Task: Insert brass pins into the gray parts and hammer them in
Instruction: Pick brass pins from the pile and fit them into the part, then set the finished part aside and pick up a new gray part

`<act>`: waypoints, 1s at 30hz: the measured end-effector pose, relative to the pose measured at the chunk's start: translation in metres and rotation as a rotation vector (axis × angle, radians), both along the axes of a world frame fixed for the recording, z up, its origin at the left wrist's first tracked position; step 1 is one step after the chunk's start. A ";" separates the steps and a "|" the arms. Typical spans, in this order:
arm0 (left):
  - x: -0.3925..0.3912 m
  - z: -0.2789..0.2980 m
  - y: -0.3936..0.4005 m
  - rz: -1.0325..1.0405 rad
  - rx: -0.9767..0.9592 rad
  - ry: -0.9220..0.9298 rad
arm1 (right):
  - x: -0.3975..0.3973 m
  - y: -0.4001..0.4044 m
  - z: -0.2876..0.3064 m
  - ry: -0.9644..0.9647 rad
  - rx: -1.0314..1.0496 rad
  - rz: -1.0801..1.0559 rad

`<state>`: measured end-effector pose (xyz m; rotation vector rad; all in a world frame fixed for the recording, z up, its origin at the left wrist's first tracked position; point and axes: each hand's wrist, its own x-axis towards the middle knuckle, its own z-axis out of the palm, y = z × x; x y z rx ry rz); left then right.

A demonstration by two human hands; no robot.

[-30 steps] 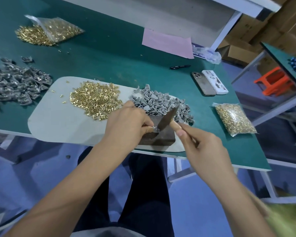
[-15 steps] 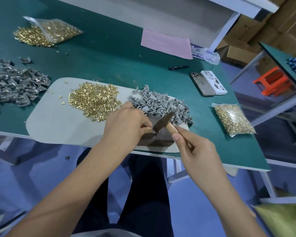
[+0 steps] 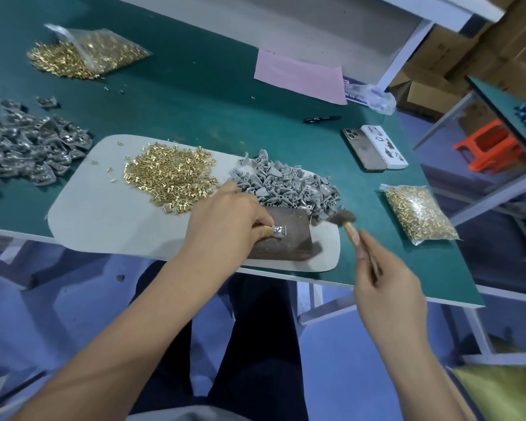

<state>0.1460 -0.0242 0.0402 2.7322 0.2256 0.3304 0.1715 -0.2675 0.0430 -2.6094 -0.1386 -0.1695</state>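
My left hand (image 3: 225,220) pinches a small gray part (image 3: 278,230) and holds it down on a dark brown block (image 3: 289,241). A small hammer (image 3: 342,218) with a wooden handle is gripped by my right hand (image 3: 386,287); its blurred head hangs to the right of the block, off the part. A heap of loose brass pins (image 3: 167,177) and a heap of gray parts (image 3: 286,183) lie on a pale mat (image 3: 104,220) behind the block.
A pile of darker gray parts (image 3: 28,147) lies at the left of the green table (image 3: 195,95). Bags of brass pins sit far left (image 3: 88,51) and right (image 3: 418,214). Two phones (image 3: 374,150), a black pen (image 3: 322,119) and pink paper (image 3: 301,75) lie behind.
The hammer head has swung away from over the block to the right. My right hand has drawn back with it. My left hand stays on the block with the gray part.
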 end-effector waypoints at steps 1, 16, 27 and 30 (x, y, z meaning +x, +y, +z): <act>0.000 0.000 0.000 -0.006 0.001 -0.002 | -0.003 -0.004 -0.006 0.005 -0.024 -0.030; -0.013 -0.017 0.000 -0.056 -0.365 -0.081 | -0.003 0.019 -0.039 -0.123 -0.160 -0.125; -0.043 -0.021 0.027 0.082 -0.410 -0.223 | -0.005 0.103 -0.013 -0.278 0.116 0.473; -0.056 -0.024 0.049 0.153 -0.380 -0.221 | -0.004 0.131 -0.012 -0.255 0.086 0.529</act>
